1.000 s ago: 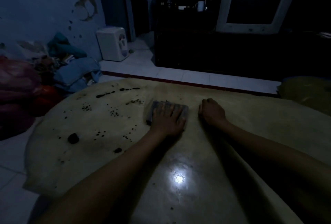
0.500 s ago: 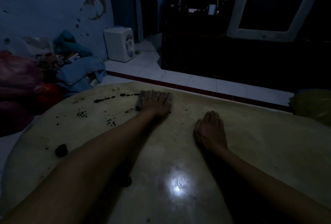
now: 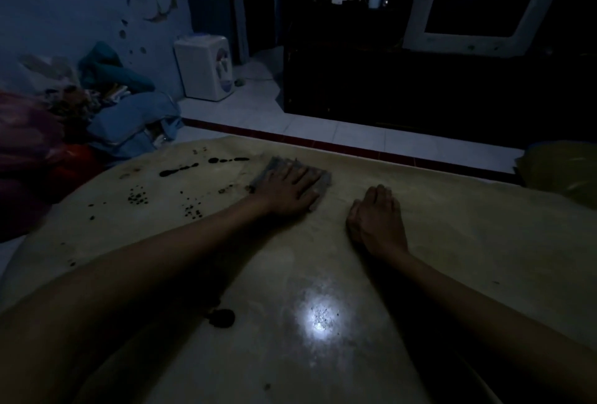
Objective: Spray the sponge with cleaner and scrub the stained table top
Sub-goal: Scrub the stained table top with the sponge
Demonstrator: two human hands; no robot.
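Under the left hand (image 3: 289, 188), near the far edge of the bench (image 3: 468, 242), the sponge (image 3: 274, 166) is pressed flat by spread fingers, its long axis running left to right. The dark stains (image 3: 181, 171) lie just to the left of that hand, so the left arm is judged the nearer one. The right hand (image 3: 376, 221) rests on the bench to the sponge's right, fingers loosely curled, holding nothing. No cleaner bottle is seen; most of the sponge is hidden, and the dim light blurs the smaller specks.
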